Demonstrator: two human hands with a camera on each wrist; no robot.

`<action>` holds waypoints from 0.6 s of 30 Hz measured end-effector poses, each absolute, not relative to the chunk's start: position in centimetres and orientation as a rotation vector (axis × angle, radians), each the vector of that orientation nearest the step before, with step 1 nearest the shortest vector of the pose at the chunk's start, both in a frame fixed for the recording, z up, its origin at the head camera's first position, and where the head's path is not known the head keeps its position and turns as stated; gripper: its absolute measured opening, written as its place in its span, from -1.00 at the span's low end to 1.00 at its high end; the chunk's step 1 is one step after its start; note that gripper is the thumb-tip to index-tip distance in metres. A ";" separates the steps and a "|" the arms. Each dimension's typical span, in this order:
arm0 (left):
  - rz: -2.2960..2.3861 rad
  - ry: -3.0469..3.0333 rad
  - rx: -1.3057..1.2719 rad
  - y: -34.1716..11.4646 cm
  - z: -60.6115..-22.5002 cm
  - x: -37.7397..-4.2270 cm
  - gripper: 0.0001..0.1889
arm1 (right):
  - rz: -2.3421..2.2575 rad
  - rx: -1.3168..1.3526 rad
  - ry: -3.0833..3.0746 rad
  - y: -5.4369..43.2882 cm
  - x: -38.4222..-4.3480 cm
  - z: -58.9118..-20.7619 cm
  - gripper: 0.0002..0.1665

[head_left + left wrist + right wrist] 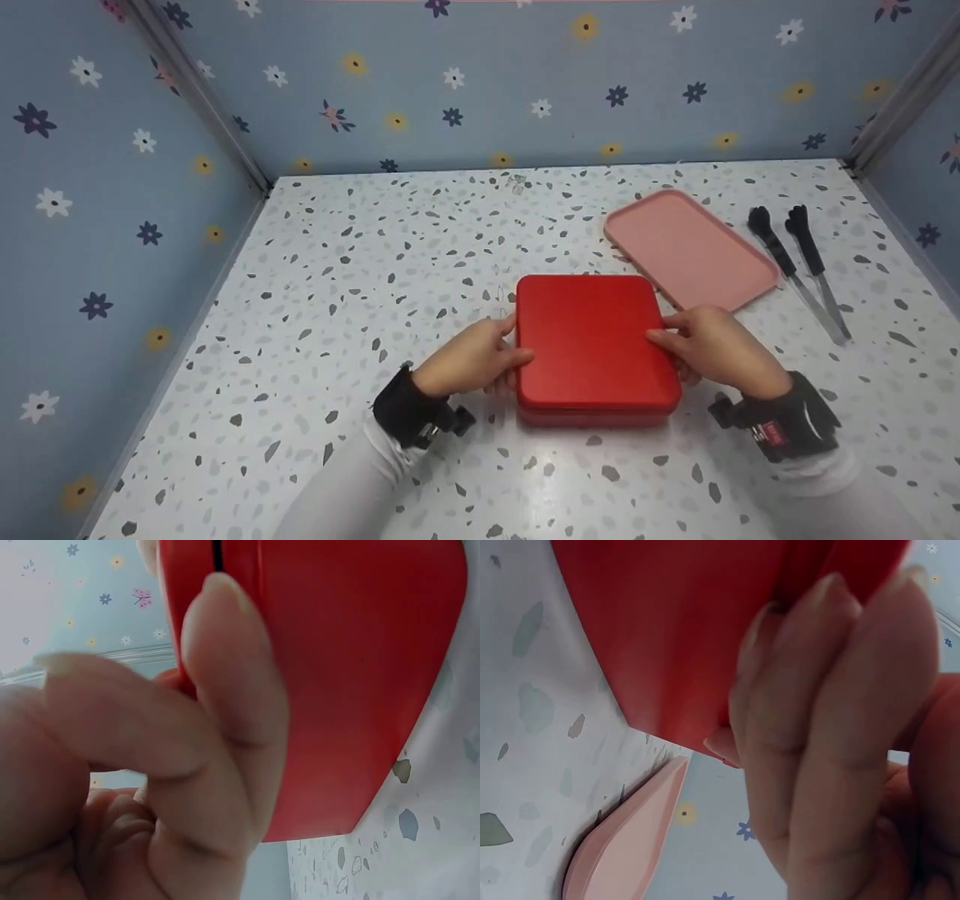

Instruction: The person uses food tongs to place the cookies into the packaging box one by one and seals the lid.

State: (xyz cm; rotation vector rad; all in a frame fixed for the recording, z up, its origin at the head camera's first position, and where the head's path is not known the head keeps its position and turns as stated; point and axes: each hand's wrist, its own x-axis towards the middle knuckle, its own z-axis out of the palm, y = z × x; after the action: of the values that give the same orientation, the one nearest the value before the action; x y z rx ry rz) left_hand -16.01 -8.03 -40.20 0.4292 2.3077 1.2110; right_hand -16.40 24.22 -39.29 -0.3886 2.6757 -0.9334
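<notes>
A square red box (592,417) with a flat red lid (589,337) stands on the speckled table. My left hand (476,356) grips the lid's left edge, thumb on top and fingers curled along the side. At the right edge, my right hand (709,346) holds the lid the same way. In the left wrist view, a dark slit shows between lid and box (360,675) beside a fingertip. The right wrist view has the fingers (832,705) bent against the lid's rim, above the box wall (667,637). The inside of the box is hidden.
Behind the box to the right lies a pink tray (690,247), its near corner close to my right hand. Tongs (814,277) with black tips and metal arms lie farther right. Flowered panels (480,82) wall the table at the back and sides.
</notes>
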 end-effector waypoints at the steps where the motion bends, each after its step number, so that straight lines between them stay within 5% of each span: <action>1: 1.212 2.304 0.428 -8.1 -40.2 -16.0 -0.28 | -0.937 -0.381 2.671 24.2 -16.4 -39.2 -0.80; 18: 1.223 2.282 0.415 -8.1 -40.6 -16.1 -0.28 | -0.964 -0.339 2.625 24.3 -16.2 -38.9 -0.67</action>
State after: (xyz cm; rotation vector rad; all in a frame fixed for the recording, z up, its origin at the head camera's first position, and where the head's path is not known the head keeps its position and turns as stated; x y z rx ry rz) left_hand -16.08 -8.14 -40.56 0.4149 2.2818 1.2230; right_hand -16.16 24.33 -38.94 -0.3388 2.6253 -0.9641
